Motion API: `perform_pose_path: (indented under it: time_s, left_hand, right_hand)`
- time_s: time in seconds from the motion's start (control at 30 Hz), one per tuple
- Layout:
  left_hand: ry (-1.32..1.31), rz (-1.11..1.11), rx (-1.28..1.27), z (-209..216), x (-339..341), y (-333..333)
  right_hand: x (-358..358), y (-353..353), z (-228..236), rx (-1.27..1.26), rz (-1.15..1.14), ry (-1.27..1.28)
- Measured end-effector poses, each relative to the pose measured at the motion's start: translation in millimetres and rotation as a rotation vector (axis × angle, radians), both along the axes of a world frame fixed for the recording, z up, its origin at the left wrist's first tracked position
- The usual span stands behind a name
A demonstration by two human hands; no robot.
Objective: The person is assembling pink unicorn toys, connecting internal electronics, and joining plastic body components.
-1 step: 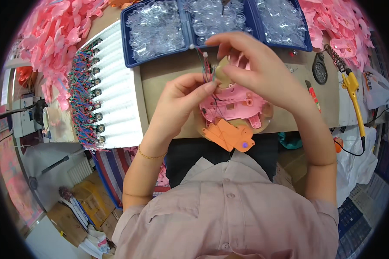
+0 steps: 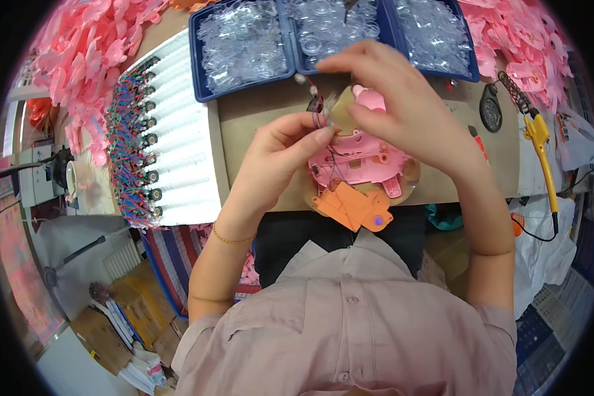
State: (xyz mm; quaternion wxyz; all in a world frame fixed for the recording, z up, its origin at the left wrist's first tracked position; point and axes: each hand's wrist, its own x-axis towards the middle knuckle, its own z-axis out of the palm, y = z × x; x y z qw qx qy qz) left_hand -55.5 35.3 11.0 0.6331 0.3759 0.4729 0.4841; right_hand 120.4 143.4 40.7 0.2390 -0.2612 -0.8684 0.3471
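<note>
A bunch of thin coloured wires (image 2: 317,105) with small pale ends is pinched between the thumb and fingers of my left hand (image 2: 280,155). To its right, my right hand (image 2: 406,109) hovers with thumb and forefinger apart and nothing visible between them; its other fingers are partly hidden and smeared. Below both hands lies a pink plastic shell (image 2: 360,168) with openings and posts inside. Wires hang down onto it. An orange plastic part (image 2: 350,206) with a purple dot sits at its near side. Under them shows a yellowish round base (image 2: 410,177).
Blue trays (image 2: 244,91) of clear plastic pieces stand at the back. On the left, a white ridged board (image 2: 191,145) carries several wired round parts. Pink shells are heaped in both far corners (image 2: 112,39). A yellow-handled tool (image 2: 538,135) and a dark oval object (image 2: 490,109) lie right.
My right hand has moved slightly up and right, and its thumb and forefinger have spread wider apart. My left hand keeps its pinch on the wires. The whole view has shifted slightly.
</note>
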Motion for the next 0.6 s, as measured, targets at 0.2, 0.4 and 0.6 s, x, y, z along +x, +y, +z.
perform_pose_path:
  time_s: [0.2,0.4,0.6]
  left_hand:
    - [-0.104,0.038,0.026,-7,-4,-4]
    - [0.327,0.34,0.085,-7,7,-12]
    - [0.463,0.319,0.312,-15,4,-3]
  right_hand:
    - [2,1,-16,-0.086,0.199,-0.043]
    - [-4,9,-20,0.099,0.091,-0.055]
    - [-16,-5,6,-0.371,-0.077,0.034]
